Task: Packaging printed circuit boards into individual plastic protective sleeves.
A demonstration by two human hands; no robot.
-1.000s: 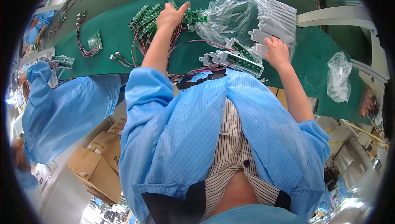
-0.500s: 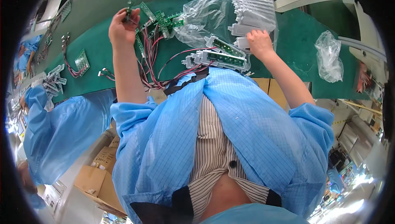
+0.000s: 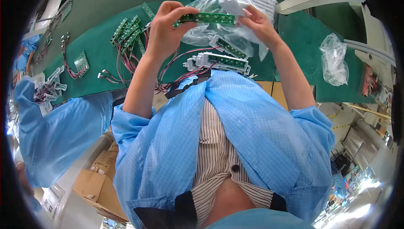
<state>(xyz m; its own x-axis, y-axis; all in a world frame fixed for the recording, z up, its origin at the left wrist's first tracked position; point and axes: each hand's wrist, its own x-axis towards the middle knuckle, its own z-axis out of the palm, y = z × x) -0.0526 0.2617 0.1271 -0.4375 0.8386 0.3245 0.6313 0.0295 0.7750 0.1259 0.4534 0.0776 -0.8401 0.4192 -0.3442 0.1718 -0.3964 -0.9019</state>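
Left hand [image 3: 165, 23] pinches green circuit board [image 3: 213, 18], now brought across to right hand [image 3: 261, 26], fingers closed on blurred pale piece [image 3: 231, 7]; parts adjacent.

I wear a light-blue jacket [image 3: 261, 132] with a fine dark grid, open over a pale, dark-striped shirt [image 3: 215, 149] showing 1 dark button [image 3: 235, 168]. Black lapels [image 3: 185, 210] flank my neckline. My 2 sleeves [image 3: 131, 123] stop near the elbows; my hands [image 3: 162, 29] are bare.
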